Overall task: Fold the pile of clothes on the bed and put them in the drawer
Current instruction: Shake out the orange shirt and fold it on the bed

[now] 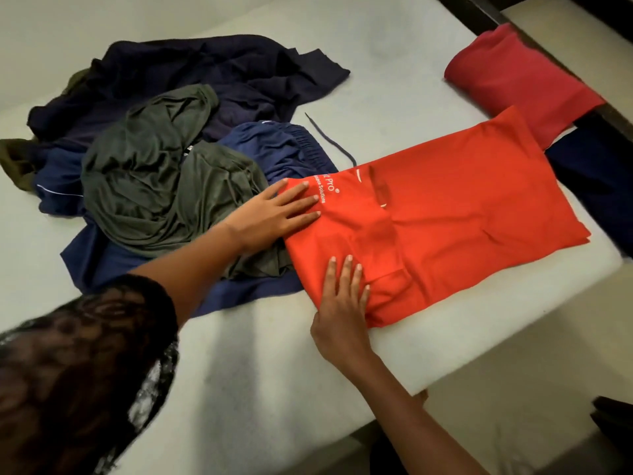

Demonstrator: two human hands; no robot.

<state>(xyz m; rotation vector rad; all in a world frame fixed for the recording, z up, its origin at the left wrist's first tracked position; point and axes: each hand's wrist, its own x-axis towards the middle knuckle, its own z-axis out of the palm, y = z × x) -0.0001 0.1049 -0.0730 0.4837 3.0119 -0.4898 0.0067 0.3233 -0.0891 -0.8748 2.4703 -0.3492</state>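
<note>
An orange-red shirt (455, 214) with white lettering lies partly folded into a long rectangle on the white bed (394, 80). My left hand (277, 214) presses flat on its left end, fingers straight. Flat on the shirt's near left corner rests my right hand (342, 303), fingers straight too. To the left sits the unfolded pile: a grey-green garment (154, 186) on top, blue shorts (294, 149) with a drawstring, and dark navy clothes (219, 70) behind.
A folded dark red garment (513, 77) lies at the bed's far right edge. A dark navy cloth (596, 166) sits beside it to the right. The bed's near edge runs diagonally at lower right, with floor (513, 423) below.
</note>
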